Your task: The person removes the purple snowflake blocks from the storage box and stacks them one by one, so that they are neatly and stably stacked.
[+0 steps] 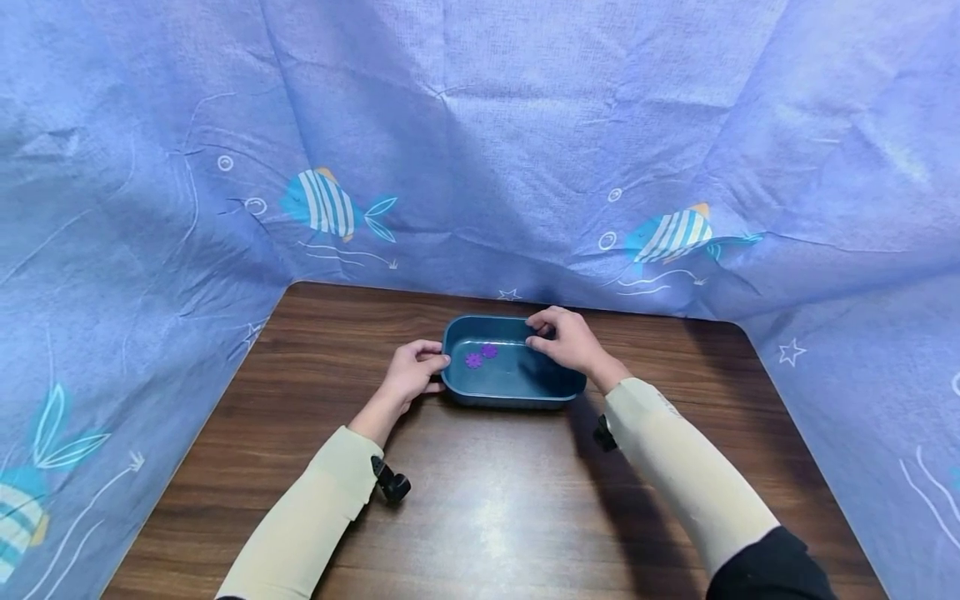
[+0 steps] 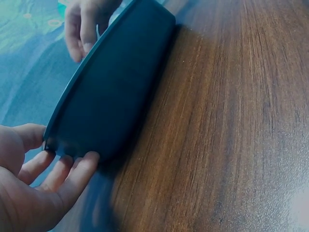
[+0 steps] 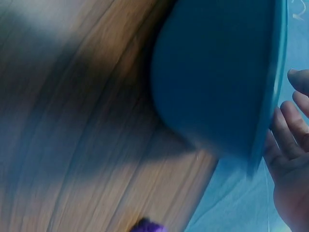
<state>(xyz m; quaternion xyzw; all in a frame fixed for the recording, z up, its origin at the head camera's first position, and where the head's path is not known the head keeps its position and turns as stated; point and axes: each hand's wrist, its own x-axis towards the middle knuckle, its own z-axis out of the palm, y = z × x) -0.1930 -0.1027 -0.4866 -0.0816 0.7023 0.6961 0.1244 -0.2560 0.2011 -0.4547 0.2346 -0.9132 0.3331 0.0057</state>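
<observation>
A dark teal oblong plastic basin [image 1: 517, 402] sits on the table with two small purple flower-shaped pieces [image 1: 473, 360] lying in its left part. My left hand [image 1: 411, 371] grips the basin's left end, thumb on the rim and fingers spread against the outer wall, as the left wrist view shows from below. Over the basin's right end hovers my right hand [image 1: 567, 340], its thumb and fingers apart with nothing seen between them. In the right wrist view that hand [image 3: 292, 145] overlaps the rim, its fingers loosely bent.
On the wooden table [image 1: 480, 483], a purple object [image 3: 147, 225] peeks in at the bottom of the right wrist view. A blue fish-print cloth [image 1: 480, 167] hangs behind the table and along its sides. Black wrist devices [image 1: 392, 481] hang from both sleeves.
</observation>
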